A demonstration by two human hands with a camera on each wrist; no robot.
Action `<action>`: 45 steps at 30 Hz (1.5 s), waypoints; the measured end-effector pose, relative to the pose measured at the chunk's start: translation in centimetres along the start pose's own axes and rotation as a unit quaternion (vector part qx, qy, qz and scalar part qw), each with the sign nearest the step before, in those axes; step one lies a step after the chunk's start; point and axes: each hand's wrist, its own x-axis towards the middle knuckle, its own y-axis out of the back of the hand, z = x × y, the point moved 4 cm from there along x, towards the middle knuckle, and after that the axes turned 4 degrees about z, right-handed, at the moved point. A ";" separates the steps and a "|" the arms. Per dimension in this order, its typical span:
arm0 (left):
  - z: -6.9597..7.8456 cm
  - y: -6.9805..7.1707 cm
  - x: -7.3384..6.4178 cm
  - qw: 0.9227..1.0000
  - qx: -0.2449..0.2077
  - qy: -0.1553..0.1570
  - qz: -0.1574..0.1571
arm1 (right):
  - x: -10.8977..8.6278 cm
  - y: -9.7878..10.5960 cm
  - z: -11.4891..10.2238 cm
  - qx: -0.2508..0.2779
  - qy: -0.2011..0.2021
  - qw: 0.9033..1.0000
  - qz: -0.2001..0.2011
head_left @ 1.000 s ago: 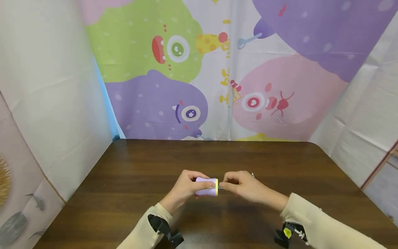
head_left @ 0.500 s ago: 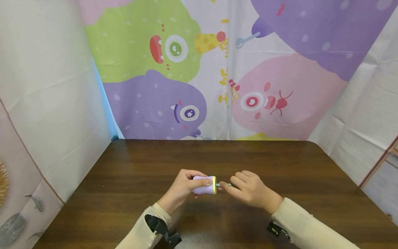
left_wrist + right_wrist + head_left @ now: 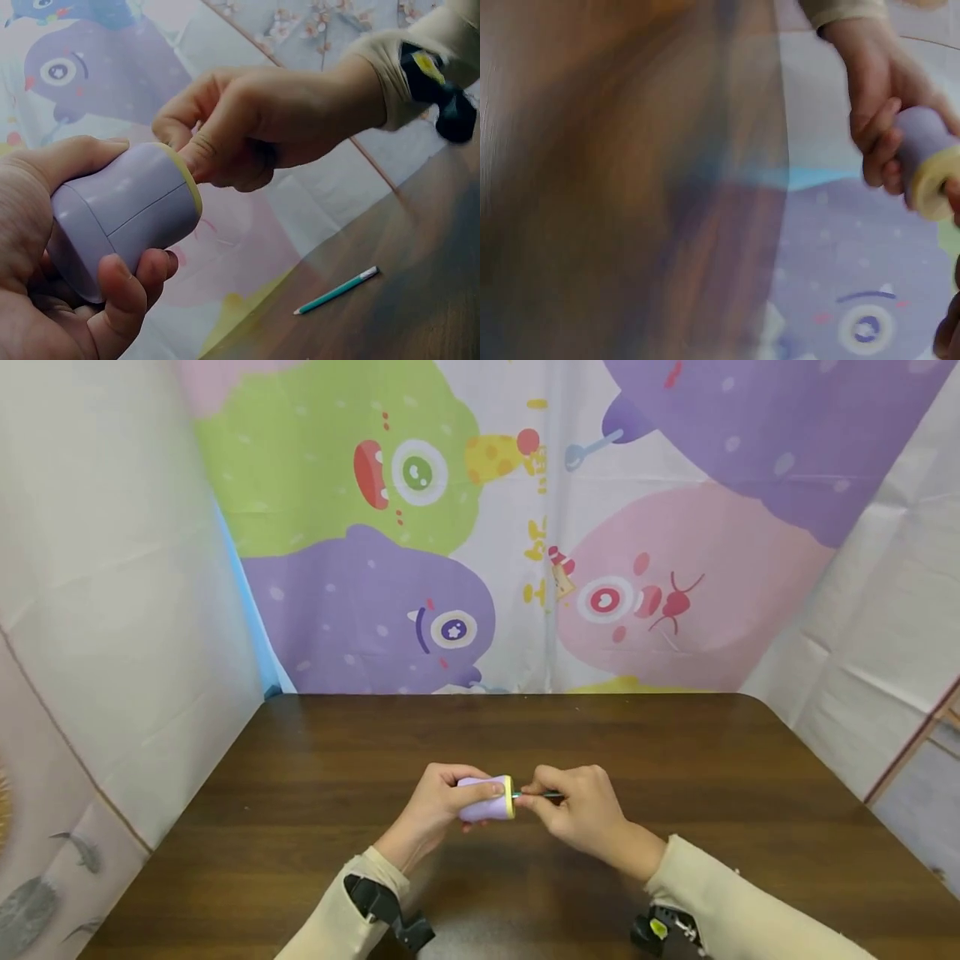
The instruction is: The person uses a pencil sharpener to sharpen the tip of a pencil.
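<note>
My left hand (image 3: 429, 806) holds a lavender pencil sharpener (image 3: 480, 811) with a yellow end, lying sideways above the table. A thin, dark teal pencil (image 3: 553, 794) runs into that end, pinched by the thumb and fingers of my right hand (image 3: 588, 810). Seen in the left wrist view, fingers wrap the sharpener's lavender body, and the right hand covers the pencil there. Another teal pencil (image 3: 337, 291), with a white end, appears against the tabletop, apart from both hands; I do not find it in the head view. The right wrist view shows the sharpener at its right edge.
Under the hands lies a dark brown wooden table (image 3: 337, 735). A curtain (image 3: 420, 568) with cartoon monsters hangs at its far edge, with pale sheets along both sides. Black wrist cameras sit on the cream sleeves (image 3: 735, 893).
My right hand has turned at the wrist and shifted left, and its fingers have changed their hold on the pencil. The left hand with the sharpener has moved slightly left and up in view.
</note>
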 end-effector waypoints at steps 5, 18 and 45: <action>-0.4 0.3 0.0 1.000 0.011 0.009 0.004 | 0.1 -0.6 0.8 0.074 -0.232 0.964 -0.108; -0.7 -0.3 0.2 0.999 0.033 0.006 -0.023 | -1.2 -0.9 2.7 0.296 -0.628 0.662 -0.282; 0.3 -0.1 -0.1 0.999 0.008 -0.008 -0.041 | -0.8 1.2 -0.5 -0.201 0.402 0.893 0.002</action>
